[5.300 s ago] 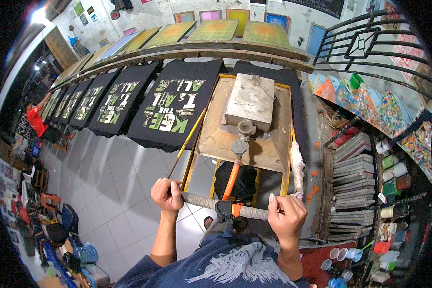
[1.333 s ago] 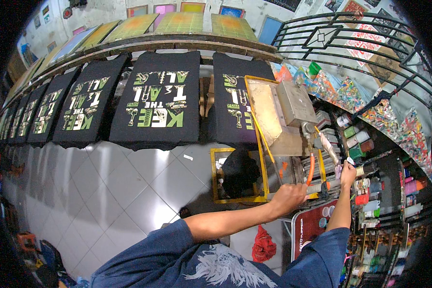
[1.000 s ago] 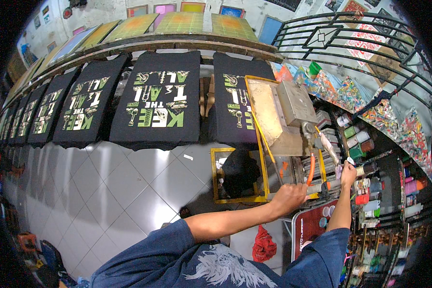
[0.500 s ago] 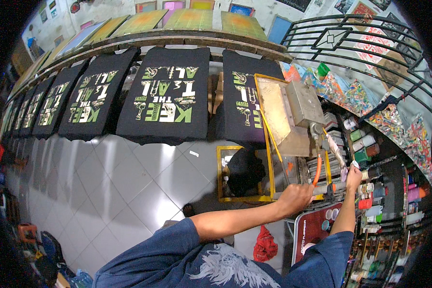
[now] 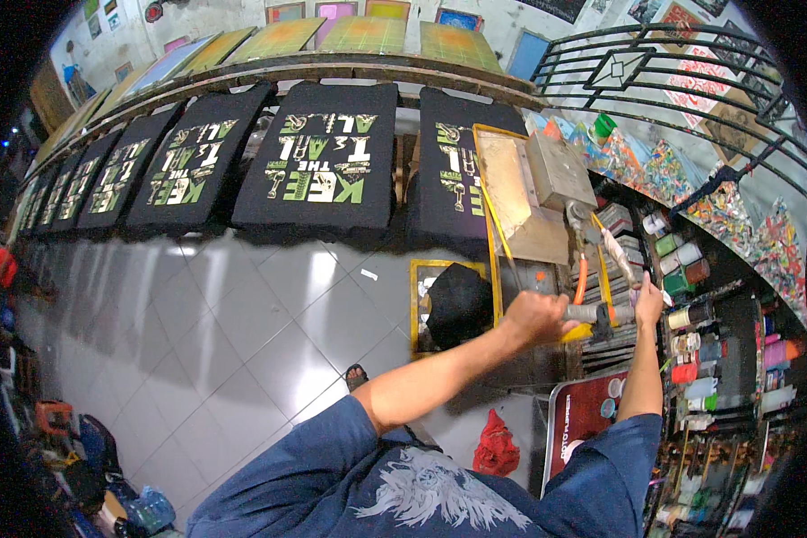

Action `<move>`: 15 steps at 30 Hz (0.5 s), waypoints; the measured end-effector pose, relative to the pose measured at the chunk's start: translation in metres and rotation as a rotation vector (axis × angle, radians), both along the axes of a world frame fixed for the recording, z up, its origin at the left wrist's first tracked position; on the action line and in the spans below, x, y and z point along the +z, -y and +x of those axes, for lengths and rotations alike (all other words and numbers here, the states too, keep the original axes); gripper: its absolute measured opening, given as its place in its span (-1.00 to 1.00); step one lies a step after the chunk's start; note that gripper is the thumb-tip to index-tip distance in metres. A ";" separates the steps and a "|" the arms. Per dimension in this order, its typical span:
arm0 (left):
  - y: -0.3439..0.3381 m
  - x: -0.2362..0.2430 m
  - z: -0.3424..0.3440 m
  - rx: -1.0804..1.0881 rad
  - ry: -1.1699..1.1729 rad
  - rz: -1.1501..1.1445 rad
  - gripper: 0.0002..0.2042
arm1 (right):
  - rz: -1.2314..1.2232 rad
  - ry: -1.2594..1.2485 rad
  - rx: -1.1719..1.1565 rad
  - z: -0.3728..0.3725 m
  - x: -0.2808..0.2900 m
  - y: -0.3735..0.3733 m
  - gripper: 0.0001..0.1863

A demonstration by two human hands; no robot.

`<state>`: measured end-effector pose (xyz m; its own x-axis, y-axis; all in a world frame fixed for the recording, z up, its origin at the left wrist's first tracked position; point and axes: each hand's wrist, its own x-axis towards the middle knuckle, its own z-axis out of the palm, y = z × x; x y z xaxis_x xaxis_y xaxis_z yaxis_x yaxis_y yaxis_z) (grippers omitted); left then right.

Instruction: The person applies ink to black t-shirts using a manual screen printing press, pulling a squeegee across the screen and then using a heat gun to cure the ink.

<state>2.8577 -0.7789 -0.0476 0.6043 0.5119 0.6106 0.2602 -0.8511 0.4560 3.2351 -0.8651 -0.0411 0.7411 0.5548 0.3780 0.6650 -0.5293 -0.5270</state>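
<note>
My left hand [image 5: 536, 320] is closed round a grey-wrapped bar [image 5: 586, 313] with an orange band near its right part. At the bar's right end, my right hand [image 5: 648, 302] is closed; what sits in its fingers is too small to make out. Just beyond the hands, a pale wrapped cable [image 5: 617, 255] and an orange hose [image 5: 581, 280] run up to a metal box [image 5: 560, 170]. The box sits on a flat metal panel [image 5: 511, 193] beside a yellow frame, over the rightmost black T-shirt [image 5: 448, 193].
More printed black T-shirts [image 5: 318, 166] lie in a row to the left. Framed screens [image 5: 363, 36] line the back. A yellow frame [image 5: 414, 314] stands below the panel. Paint containers [image 5: 686, 255] crowd the right shelves. A red tray table [image 5: 587, 417] and red cloth [image 5: 496, 446] are near me.
My left hand and the bar have moved away from me, up in the view. My right hand has also shifted up and slightly left. The metal panel and box have shifted slightly.
</note>
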 end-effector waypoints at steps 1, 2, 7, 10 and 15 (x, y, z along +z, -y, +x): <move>-0.002 0.002 -0.002 -0.006 -0.022 0.017 -0.52 | -0.120 -0.059 -0.022 0.001 0.004 0.001 -0.20; -0.015 -0.009 -0.010 0.025 0.027 0.066 -0.47 | -0.171 -0.149 0.060 -0.028 0.015 -0.016 -0.15; -0.033 0.013 -0.046 0.019 -0.079 0.052 -0.41 | -0.196 -0.086 0.066 -0.073 0.028 -0.009 -0.10; -0.044 0.022 -0.086 0.058 -0.124 0.086 -0.41 | -0.131 -0.031 0.091 -0.128 0.029 -0.003 -0.13; -0.054 0.038 -0.162 0.131 -0.140 0.112 -0.37 | -0.033 0.148 0.227 -0.223 0.019 0.035 -0.38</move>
